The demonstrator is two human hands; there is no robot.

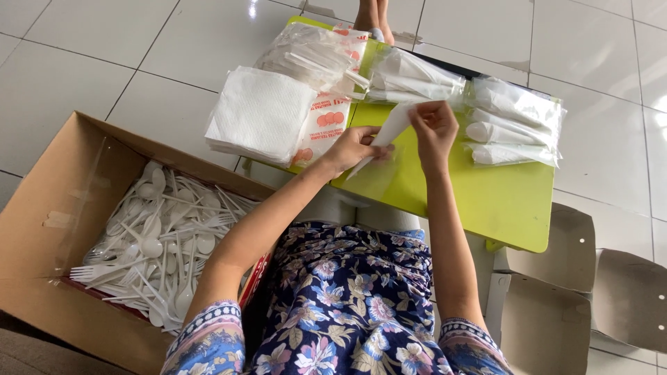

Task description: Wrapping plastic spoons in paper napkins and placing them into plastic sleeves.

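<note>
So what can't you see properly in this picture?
- Head view: what is inside the white rolled napkin; both hands, left hand and right hand, wrap it.
- The plastic bags: glare hides their contents' detail.
- The other person's feet: cut off by the top edge.
- The cardboard box: bottom edge crops it; the left arm covers its corner.

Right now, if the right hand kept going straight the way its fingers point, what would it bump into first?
The right hand points away from the person, its fingers pinching the top of a white rolled napkin. Straight ahead it would probably first meet the clear plastic bag of wrapped white items on the green table, though depth is hard to judge.
</note>
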